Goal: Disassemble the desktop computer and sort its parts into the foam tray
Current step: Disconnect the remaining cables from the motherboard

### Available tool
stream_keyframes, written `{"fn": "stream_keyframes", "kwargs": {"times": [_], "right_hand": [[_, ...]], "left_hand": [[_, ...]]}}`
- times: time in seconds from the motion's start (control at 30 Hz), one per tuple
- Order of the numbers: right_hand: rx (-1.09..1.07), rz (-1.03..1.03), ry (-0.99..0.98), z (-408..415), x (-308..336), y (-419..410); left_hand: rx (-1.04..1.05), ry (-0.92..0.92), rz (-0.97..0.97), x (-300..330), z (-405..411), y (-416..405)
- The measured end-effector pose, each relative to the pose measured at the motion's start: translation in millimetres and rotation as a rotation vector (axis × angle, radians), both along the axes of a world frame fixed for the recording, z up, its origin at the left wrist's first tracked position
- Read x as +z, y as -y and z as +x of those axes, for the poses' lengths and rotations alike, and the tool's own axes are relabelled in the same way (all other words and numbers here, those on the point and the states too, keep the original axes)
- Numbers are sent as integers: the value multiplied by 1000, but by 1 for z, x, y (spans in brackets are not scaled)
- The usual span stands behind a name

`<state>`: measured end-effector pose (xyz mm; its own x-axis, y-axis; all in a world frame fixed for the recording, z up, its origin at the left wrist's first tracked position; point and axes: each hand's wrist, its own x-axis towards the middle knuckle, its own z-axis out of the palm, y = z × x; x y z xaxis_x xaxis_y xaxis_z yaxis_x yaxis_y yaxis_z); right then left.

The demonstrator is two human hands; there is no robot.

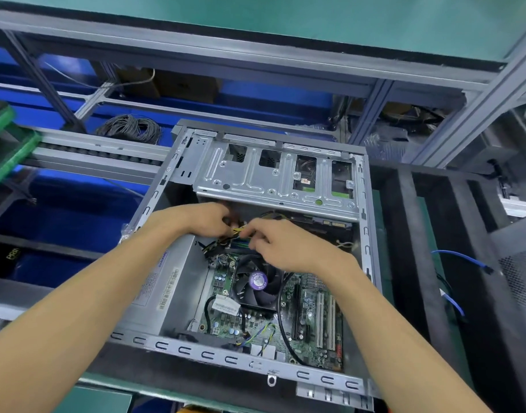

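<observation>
One open computer case (178, 296), one cooling fan (257, 281), two white expansion slots (325, 320). Two hands: left hand (202, 219), right hand (281, 242). One blue cable (461, 257).

Assembly-line workshop: aluminium racking (476, 93), conveyor rollers (100, 152).

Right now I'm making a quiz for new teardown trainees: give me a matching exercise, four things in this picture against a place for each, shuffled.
Things:
1. CPU fan
2. drive cage
3. blue cable
4. coiled black wire

Places:
A. outside the case, to its right
B. behind the case, to the left
C. on the motherboard, below the hands
D. far end of the open case

Pairs: 1-C, 2-D, 3-A, 4-B
</observation>
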<state>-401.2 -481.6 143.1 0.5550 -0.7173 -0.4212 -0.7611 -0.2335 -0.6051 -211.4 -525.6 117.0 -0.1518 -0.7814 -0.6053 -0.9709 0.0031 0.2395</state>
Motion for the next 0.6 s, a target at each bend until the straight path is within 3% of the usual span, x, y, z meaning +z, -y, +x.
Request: {"fn": "stream_keyframes", "kwargs": {"times": [0.13,0.23,0.37,0.6], "right_hand": [[7,-79,-304,-18,-5,-13],[-38,-47,-397,-38,-6,-19],[-50,-55,-390,-49,-8,-29],[-45,-257,-252,-55,10,-48]], "left_hand": [[46,7,25,-2,1,1],[134,-91,97,-5,3,4],[276,-319,224,-10,4,3],[85,-133,147,-2,-2,2]]}}
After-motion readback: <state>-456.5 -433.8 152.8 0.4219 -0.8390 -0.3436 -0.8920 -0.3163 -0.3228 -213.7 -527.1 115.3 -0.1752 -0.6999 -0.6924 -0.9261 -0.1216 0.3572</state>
